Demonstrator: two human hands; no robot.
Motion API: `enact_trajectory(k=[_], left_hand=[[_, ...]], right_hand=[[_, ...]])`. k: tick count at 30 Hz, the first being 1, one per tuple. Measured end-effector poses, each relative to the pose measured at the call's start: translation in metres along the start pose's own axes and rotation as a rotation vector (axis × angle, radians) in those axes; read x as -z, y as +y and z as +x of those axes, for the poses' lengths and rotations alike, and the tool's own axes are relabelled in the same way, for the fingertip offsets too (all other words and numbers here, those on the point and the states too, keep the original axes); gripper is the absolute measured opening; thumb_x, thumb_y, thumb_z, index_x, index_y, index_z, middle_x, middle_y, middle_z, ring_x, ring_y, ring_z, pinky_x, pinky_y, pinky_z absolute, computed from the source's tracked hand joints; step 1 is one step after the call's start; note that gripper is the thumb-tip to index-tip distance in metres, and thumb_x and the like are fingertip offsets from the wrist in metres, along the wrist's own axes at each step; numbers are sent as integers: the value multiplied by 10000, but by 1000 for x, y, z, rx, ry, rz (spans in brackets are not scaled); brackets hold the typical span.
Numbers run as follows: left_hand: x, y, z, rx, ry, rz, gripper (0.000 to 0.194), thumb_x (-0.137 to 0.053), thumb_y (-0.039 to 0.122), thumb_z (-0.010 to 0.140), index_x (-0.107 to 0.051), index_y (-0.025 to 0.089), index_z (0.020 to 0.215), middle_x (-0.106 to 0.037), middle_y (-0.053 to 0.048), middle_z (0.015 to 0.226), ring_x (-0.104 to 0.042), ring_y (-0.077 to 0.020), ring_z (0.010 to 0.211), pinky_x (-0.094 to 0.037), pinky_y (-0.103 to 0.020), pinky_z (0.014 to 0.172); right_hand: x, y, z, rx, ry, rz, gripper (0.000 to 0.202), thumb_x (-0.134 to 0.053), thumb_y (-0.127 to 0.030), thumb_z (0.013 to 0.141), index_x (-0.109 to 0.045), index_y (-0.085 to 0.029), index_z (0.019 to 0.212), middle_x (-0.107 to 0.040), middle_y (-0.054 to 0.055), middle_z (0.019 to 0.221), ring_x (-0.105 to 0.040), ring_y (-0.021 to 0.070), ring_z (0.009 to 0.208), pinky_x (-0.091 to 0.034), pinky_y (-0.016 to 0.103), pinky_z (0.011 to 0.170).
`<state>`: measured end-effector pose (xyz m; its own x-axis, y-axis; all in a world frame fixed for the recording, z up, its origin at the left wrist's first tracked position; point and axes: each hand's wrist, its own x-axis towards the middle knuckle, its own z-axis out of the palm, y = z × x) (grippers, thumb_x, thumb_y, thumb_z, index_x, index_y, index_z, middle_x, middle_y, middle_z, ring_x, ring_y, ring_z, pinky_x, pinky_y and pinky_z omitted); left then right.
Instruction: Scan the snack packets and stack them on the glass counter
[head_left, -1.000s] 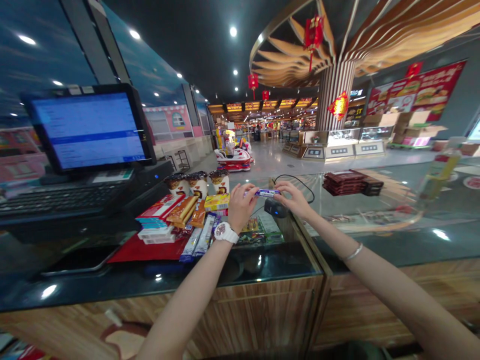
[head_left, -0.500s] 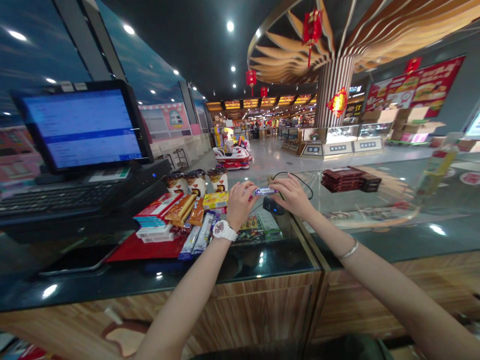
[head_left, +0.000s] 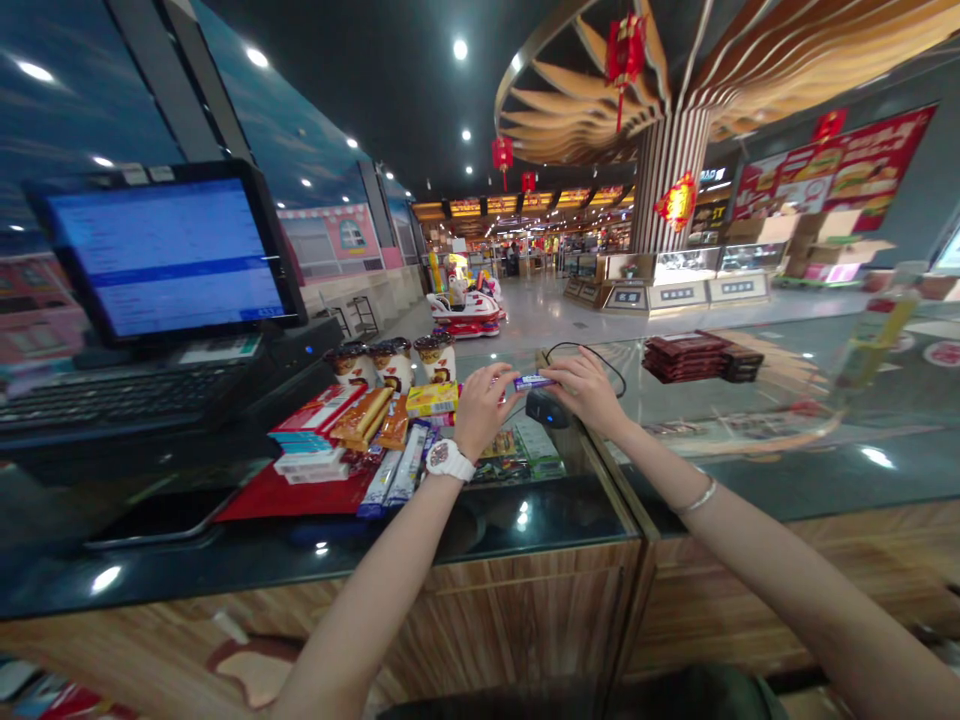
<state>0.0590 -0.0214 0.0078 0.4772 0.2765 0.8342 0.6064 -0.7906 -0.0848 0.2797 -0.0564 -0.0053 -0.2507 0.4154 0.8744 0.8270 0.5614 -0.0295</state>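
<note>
A small purple-and-white candy pack point(head_left: 529, 382) is stretched between my two hands above the glass counter. My left hand point(head_left: 480, 405), with a white watch at the wrist, pinches its left end. Fingertips of my right hand point(head_left: 589, 392) close on the right end. Just below the pack sits a black scanner point(head_left: 547, 408) with a blue light and a cable. Left of my hands are a yellow box point(head_left: 433, 399), silver-blue snack sticks point(head_left: 407, 465), orange-brown snack packs point(head_left: 364, 419) and red-and-blue boxes point(head_left: 313, 420). My fingers partly hide the pack's ends.
Lidded cups point(head_left: 391, 365) stand behind the snacks. A monitor point(head_left: 169, 255) and keyboard point(head_left: 150, 395) occupy the left, with a dark tablet-like device point(head_left: 161, 518) in front. Dark red packets point(head_left: 686, 358) are stacked on the right counter, and a bottle point(head_left: 877, 325) stands farther right.
The candy pack has turned slightly between my fingers, showing more of its purple side. My hands stay in nearly the same place above the scanner.
</note>
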Motion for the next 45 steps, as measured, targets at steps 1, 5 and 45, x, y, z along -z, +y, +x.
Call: enact_trajectory(k=[1, 5, 45], left_hand=[[0, -1, 0, -8, -4, -4, 250, -633, 273, 898, -637, 208, 1140, -653, -88, 1169, -598, -230, 1114, -482, -396, 970], [0, -3, -2, -10, -42, 1, 239, -609, 195, 901, -656, 223, 1134, -657, -78, 1170, -605, -219, 1096, -493, -384, 945], [-7, -14, -6, 22, 25, -10, 133, -598, 171, 888, -675, 222, 984, -745, -29, 993, -655, -198, 981, -451, -440, 1032]], right_hand=[[-1, 1, -1, -10, -5, 4, 216, -567, -289, 934, -700, -285, 1104, -726, 42, 1056, -637, 222, 1013, -302, 569, 1148], [-3, 2, -2, -42, -51, 15, 220, -559, -287, 937, -705, -289, 1103, -733, 41, 1042, -644, 226, 1004, -277, 585, 1156], [5, 70, -21, -166, -638, 234, 589, -760, -127, 661, -628, -201, 1231, -720, 90, 1166, -696, 253, 1019, -553, 383, 877]])
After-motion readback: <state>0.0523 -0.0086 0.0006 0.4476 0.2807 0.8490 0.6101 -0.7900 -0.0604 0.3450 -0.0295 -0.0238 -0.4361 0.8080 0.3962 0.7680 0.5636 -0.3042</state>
